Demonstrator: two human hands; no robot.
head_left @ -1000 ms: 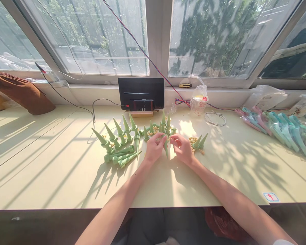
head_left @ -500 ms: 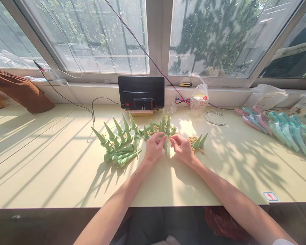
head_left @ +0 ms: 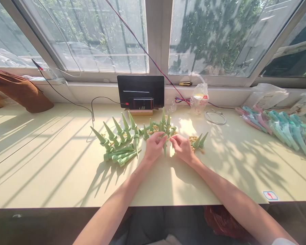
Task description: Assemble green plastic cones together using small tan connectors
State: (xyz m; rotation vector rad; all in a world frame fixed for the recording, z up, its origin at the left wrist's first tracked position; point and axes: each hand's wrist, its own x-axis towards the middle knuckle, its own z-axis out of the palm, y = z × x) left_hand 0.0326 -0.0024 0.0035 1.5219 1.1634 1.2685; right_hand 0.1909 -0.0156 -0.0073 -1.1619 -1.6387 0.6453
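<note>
My left hand [head_left: 154, 145] is closed round a green plastic spike [head_left: 165, 150], whose tapered tip points down toward the table. Close by on the right, the fingertips of my right hand [head_left: 182, 146] are pinched together near the spike's upper part; whatever they hold is too small to make out. Behind both hands, more green spikes [head_left: 163, 117] stand among small tan pieces [head_left: 156, 128]. To the left is a row of upright spikes [head_left: 119, 126] with collars, and several green tubes [head_left: 126, 158] lie in front of them. Two green cones [head_left: 200, 142] sit right of my right hand beside tan pieces [head_left: 193, 139].
A black tablet [head_left: 140, 86] and a phone [head_left: 141, 103] lean on a stand at the back. A bagged cup [head_left: 200, 100] and a coiled cable [head_left: 215, 118] lie right of them. Pink and teal plastic items [head_left: 283, 126] are heaped far right; a brown bag [head_left: 22, 90] rests far left.
Both hands keep nearly the same place and grip. The view has shifted very slightly; nothing else has visibly moved.
</note>
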